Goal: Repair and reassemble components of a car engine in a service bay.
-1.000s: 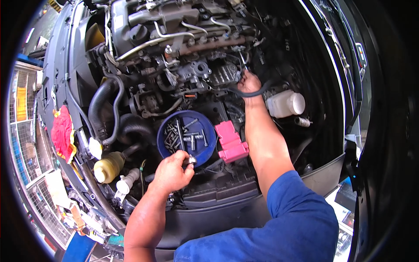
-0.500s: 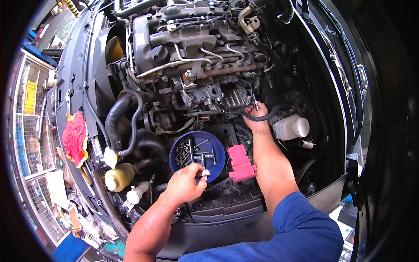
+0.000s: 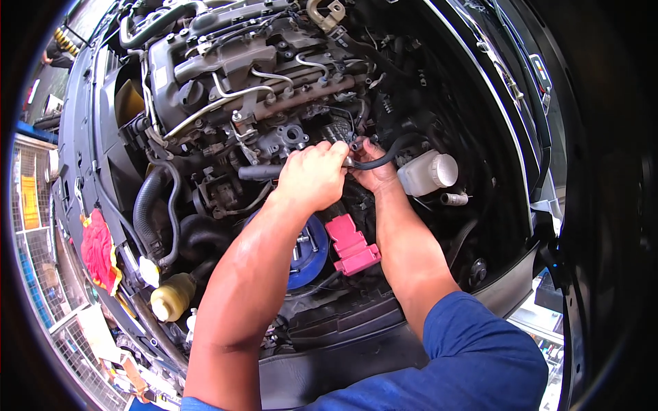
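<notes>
My left hand [image 3: 310, 177] is closed around a ratchet, whose dark handle [image 3: 259, 172] sticks out to the left over the engine. Its metal head shows at my fingertips, close to my right hand [image 3: 374, 168]. The right fingers are curled beside the engine block around a slim metal piece [image 3: 356, 146] that looks like a socket extension; its lower end is hidden. A black hose [image 3: 392, 152] runs next to my right fingers. Below my left forearm, a blue bowl [image 3: 321, 264] holding bolts is partly covered.
A pink box-shaped cover [image 3: 355, 250] lies right of the bowl. The white reservoir [image 3: 425, 172] with a round cap stands right of my right wrist. At left are a yellowish reservoir [image 3: 175, 296], a thick black hose [image 3: 147, 205] and a red cloth [image 3: 101, 250] over the edge.
My left hand has carried the ratchet from above the blue bowl up to my right hand. My right hand stays deep by the engine block. The view has shifted, moving the engine leftward.
</notes>
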Motion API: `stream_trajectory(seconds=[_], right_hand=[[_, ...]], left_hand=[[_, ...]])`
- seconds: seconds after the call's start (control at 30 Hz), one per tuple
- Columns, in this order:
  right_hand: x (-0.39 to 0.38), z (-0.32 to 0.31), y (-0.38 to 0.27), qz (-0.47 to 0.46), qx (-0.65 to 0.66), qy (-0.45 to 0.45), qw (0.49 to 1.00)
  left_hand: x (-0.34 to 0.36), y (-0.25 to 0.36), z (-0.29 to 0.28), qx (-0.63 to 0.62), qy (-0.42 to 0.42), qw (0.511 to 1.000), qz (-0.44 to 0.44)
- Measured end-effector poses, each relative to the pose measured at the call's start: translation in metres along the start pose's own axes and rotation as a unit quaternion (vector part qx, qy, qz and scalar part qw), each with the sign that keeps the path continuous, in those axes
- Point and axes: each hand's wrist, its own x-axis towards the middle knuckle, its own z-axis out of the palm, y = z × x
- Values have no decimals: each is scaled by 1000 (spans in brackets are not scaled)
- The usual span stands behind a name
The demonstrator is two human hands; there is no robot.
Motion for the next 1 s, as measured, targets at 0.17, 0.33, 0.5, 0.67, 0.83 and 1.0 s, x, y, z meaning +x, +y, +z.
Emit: stream_trajectory(seconds=[0.17, 0.33, 0.5, 0.67, 0.83, 1.0], right_hand=[[-7, 9, -2, 13, -27, -26, 999], [-8, 16, -1, 19, -8, -23, 1000], [-6, 18, -1, 27, 7, -33, 999], [-5, 15, 1, 20, -5, -47, 999], [-3, 16, 1, 30, 7, -8, 1000], [-7, 30, -2, 6, 64, 6, 998]], left_hand=[[24, -1, 8, 59, -83, 995, 24], [36, 0, 2, 45, -142, 988, 40], [44, 0, -7, 9, -179, 984, 2], [54, 2, -8, -23, -206, 978, 4], [61, 4, -4, 0, -197, 980, 16], [68, 16, 4, 91, -135, 984, 69]])
